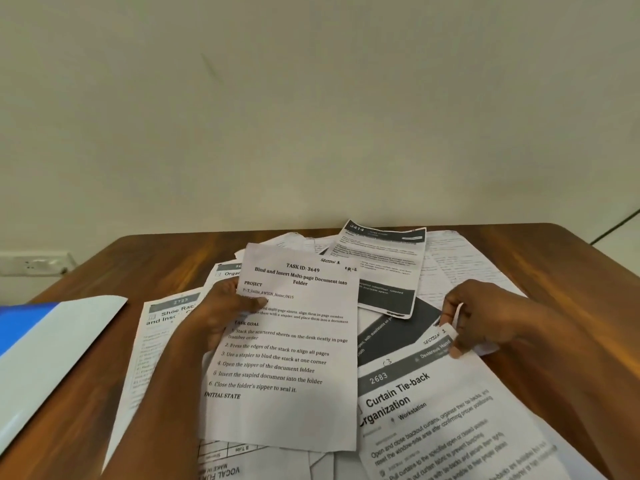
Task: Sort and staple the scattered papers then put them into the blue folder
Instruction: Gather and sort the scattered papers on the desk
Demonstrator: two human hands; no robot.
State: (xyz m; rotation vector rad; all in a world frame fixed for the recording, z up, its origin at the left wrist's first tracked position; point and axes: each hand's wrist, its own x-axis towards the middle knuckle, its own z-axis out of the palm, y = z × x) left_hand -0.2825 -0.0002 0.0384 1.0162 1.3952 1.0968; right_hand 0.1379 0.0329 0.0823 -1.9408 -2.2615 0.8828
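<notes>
My left hand holds a printed sheet headed "TASK ID: 3649" by its left edge, thumb on the front, lifted above the pile. My right hand pinches the top corner of the "Curtain Tie-back Organization" sheet that lies at the right of the pile. Several more printed sheets are scattered across the wooden table. The blue folder lies at the left edge, partly covered by a white sheet. No stapler is in view.
A "Shoe Rack" sheet lies under my left forearm. The table stands against a plain cream wall. A wall socket sits low at the left, and a dark cable runs at the far right.
</notes>
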